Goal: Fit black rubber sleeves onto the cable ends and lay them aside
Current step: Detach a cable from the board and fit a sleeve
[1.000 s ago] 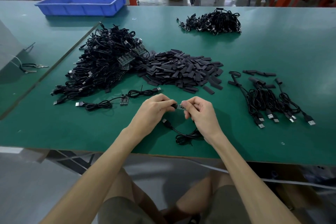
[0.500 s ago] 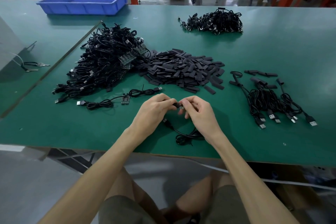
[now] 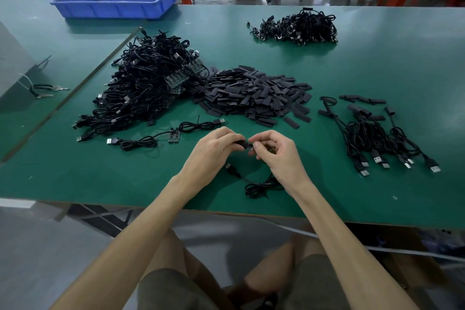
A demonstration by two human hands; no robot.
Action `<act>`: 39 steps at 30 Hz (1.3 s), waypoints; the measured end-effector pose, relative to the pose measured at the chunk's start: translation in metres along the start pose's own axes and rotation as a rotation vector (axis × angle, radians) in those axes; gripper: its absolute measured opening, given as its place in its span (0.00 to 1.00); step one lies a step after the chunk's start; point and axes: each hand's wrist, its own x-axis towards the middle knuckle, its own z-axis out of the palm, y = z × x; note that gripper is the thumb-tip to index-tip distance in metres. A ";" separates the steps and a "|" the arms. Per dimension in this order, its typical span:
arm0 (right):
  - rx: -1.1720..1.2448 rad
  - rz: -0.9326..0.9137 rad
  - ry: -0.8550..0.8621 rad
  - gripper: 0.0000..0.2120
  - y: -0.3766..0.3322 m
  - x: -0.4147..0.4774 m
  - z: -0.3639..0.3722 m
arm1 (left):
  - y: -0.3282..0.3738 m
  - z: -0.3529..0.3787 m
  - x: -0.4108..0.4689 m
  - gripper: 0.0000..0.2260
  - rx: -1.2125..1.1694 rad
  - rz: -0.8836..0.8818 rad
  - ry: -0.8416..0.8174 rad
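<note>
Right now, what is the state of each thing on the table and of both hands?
left hand: pinches black sleeve
right hand: pinches cable end
cable end: partly bare between the hands
cable coil: resting on table
sleeve pile: loose heap
sleeved cables: laid aside, right
unsleeved cables: heaped, left

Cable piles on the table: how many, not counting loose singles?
3. A big heap at left beside the sleeves, a smaller heap at the far side, and a sleeved bunch at right. No pile seems hidden.
</note>
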 end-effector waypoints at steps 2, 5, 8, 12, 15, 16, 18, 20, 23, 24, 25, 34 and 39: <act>-0.007 -0.002 -0.009 0.06 0.000 0.000 -0.001 | 0.001 -0.001 0.000 0.08 -0.007 -0.004 -0.013; -0.007 -0.001 -0.016 0.05 0.000 0.000 0.000 | 0.000 -0.001 0.000 0.09 -0.005 -0.006 -0.026; 0.001 -0.001 -0.012 0.06 -0.002 -0.001 0.000 | 0.002 -0.001 -0.001 0.09 0.021 0.009 -0.026; 0.009 0.010 -0.011 0.06 -0.003 -0.001 0.000 | 0.006 -0.001 -0.002 0.08 0.069 0.043 -0.006; -0.001 0.018 -0.007 0.07 -0.003 -0.001 0.002 | 0.007 -0.002 -0.002 0.08 0.068 0.041 0.011; 0.000 0.018 -0.003 0.06 -0.003 -0.001 0.002 | 0.007 -0.003 -0.002 0.08 0.064 0.041 0.016; 0.004 0.013 -0.003 0.05 -0.003 -0.001 0.002 | 0.007 -0.003 -0.002 0.08 0.065 0.052 0.017; -0.001 0.005 -0.011 0.05 -0.002 0.000 0.002 | 0.006 -0.003 -0.002 0.08 0.068 0.065 0.015; 0.017 -0.012 -0.020 0.06 -0.002 0.001 0.001 | 0.005 -0.003 -0.001 0.08 0.049 0.078 0.024; 0.025 -0.016 -0.022 0.07 -0.001 0.002 0.000 | 0.005 -0.003 -0.001 0.08 0.045 0.082 0.029; 0.032 -0.020 -0.024 0.07 -0.002 0.002 0.000 | 0.005 -0.003 -0.001 0.08 0.040 0.086 0.035; 0.094 -0.005 -0.037 0.08 -0.001 0.002 -0.001 | 0.005 -0.004 -0.002 0.09 -0.037 0.123 0.097; 0.105 0.003 -0.036 0.08 0.001 0.002 -0.001 | 0.001 0.001 -0.003 0.10 -0.022 0.130 0.092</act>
